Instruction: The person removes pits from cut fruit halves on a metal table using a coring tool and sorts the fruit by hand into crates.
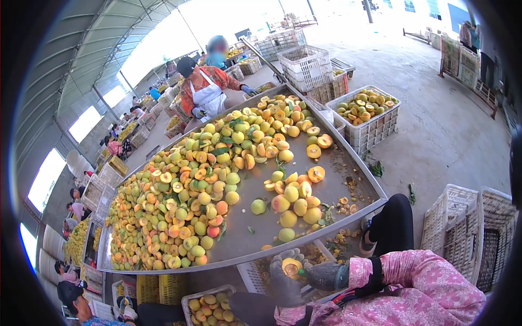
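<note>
My left hand (285, 280), in a grey glove, is closed around a cut yellow peach (292, 267), its orange flesh facing up. Right beside it, my right hand (325, 275), also gloved, is closed on a small tool with a green part (302, 272) against the peach. The tool's working end is hidden. Both hands are over a white crate (252, 278) holding peach scraps, just below the metal table's near edge. On the metal table (242, 228) lie a large heap of whole and halved peaches (179, 201) and a smaller cluster (296, 204) near me.
A crate of peaches (209, 307) stands by my left knee. Stacked white crates (462, 228) are at my right. Beyond the table are a filled crate (365, 117) and a co-worker in a white apron (208, 98). Another person (89, 309) sits at lower left.
</note>
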{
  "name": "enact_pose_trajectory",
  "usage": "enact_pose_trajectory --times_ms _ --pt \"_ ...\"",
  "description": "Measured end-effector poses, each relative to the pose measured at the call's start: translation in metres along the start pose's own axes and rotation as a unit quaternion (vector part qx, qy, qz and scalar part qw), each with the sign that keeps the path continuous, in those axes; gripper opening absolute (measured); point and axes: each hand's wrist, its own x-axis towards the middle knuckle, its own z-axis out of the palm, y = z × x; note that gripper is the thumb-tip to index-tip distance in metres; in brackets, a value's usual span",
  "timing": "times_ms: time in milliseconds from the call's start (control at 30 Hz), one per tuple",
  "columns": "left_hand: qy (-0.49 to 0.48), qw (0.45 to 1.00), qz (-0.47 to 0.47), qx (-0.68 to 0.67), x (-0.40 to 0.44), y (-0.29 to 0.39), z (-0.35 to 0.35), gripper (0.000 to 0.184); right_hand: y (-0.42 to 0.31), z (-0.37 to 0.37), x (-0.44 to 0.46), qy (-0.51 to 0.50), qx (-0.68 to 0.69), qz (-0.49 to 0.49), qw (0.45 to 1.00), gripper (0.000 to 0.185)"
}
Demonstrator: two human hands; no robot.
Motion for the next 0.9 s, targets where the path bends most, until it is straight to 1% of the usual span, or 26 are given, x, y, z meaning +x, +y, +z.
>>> enact_pose_trajectory --times_ms 33,67,133,167,200,233,267,300,333,367,400,433,467,533,567,600,633,667,700,733,767,800,833,867,900 --pt "0.013 0.997 -0.050 -0.057 -0.001 0.000 -0.001 0.023 0.002 0.007 0.002 0.009 -0.004 0.008 1.000 0.029" --pt "0.027 0.988 -0.099 -0.114 -0.001 0.000 -0.002 0.022 -0.025 -0.007 0.003 0.009 -0.003 0.009 1.000 0.029" --pt "0.032 0.991 -0.086 -0.102 -0.003 -0.009 -0.006 0.022 -0.073 -0.032 -0.002 0.003 0.037 0.034 0.999 0.030" --pt "0.037 0.993 -0.072 -0.091 -0.004 -0.012 -0.007 0.022 -0.066 -0.028 -0.002 0.003 0.037 0.035 0.999 0.030" --pt "0.037 0.993 -0.072 -0.091 -0.004 -0.014 -0.006 0.022 -0.053 -0.024 -0.001 -0.034 0.010 0.035 0.999 0.033" --pt "0.051 0.988 -0.080 -0.121 -0.004 -0.015 -0.005 0.025 -0.049 -0.023 0.001 -0.071 -0.017 0.034 0.997 0.036" --pt "0.066 0.982 -0.087 -0.152 -0.004 -0.015 -0.005 0.028 -0.045 -0.025 0.003 -0.073 -0.018 0.034 0.997 0.036" --pt "0.069 0.982 -0.086 -0.152 -0.002 -0.018 -0.008 0.028 -0.045 -0.033 0.007 -0.074 -0.051 -0.019 0.996 0.037" --pt "0.070 0.941 -0.124 -0.308 0.002 -0.022 -0.012 0.033 -0.046 -0.036 0.012 -0.074 -0.083 -0.074 0.991 0.038" --pt "0.066 0.874 -0.157 -0.455 0.005 -0.020 -0.013 0.038 -0.042 -0.032 0.015 -0.076 -0.083 -0.077 0.991 0.038" --pt "0.068 0.874 -0.156 -0.454 0.005 -0.019 -0.013 0.038 -0.038 -0.025 0.017 -0.048 -0.056 -0.049 0.996 0.037" --pt "0.078 0.887 -0.145 -0.432 0.005 -0.017 -0.011 0.041 -0.034 -0.020 0.017 -0.021 -0.028 -0.020 0.999 0.036" --pt "0.087 0.899 -0.134 -0.409 0.005 -0.014 -0.009 0.044 -0.037 -0.020 0.019 -0.021 -0.028 -0.021 0.999 0.036" --pt "0.101 0.895 -0.130 -0.415 0.005 -0.019 -0.011 0.044 -0.042 -0.022 0.025 -0.019 -0.025 0.021 0.999 0.030" --pt "0.116 0.890 -0.127 -0.422 0.005 -0.022 -0.012 0.045 -0.058 -0.031 0.025 -0.020 -0.025 0.021 0.999 0.030" --pt "0.117 0.890 -0.128 -0.423 0.005 -0.025 -0.013 0.045 -0.085 -0.046 0.023 -0.022 -0.106 0.045 0.993 0.029" --pt "0.115 0.926 -0.099 -0.346 0.004 -0.028 -0.012 0.044 -0.100 -0.054 0.022 -0.024 -0.186 0.067 0.980 0.028" --pt "0.113 0.954 -0.069 -0.267 0.004 -0.029 -0.011 0.044 -0.101 -0.054 0.023 -0.025 -0.188 0.067 0.980 0.028" --pt "0.113 0.954 -0.070 -0.268 0.003 -0.029 -0.009 0.044 -0.101 -0.053 0.023 -0.022 -0.182 0.085 0.979 0.027" --pt "0.121 0.957 -0.049 -0.259 0.002 -0.028 -0.006 0.039 -0.101 -0.052 0.022 -0.020 -0.177 0.104 0.979 0.026" --pt "0.128 0.960 -0.028 -0.249 0.001 -0.026 -0.004 0.034 -0.081 -0.040 0.022 -0.020 -0.177 0.104 0.978 0.026" --pt "0.127 0.959 -0.028 -0.250 0.001 -0.026 -0.003 0.034 -0.042 -0.018 0.021 -0.003 -0.090 0.067 0.994 0.025" --pt "0.120 0.972 0.006 -0.203 0.000 -0.025 -0.002 0.029 -0.021 -0.005 0.020 0.014 -0.002 0.030 0.999 0.024" --pt "0.112 0.981 0.039 -0.156 -0.002 -0.026 -0.001 0.025 -0.026 -0.007 0.018 0.014 -0.001 0.033 0.999 0.024" --pt "0.111 0.981 0.037 -0.157 -0.002 -0.024 -0.004 0.025 -0.039 -0.013 0.018 -0.006 0.003 0.019 1.000 0.025"
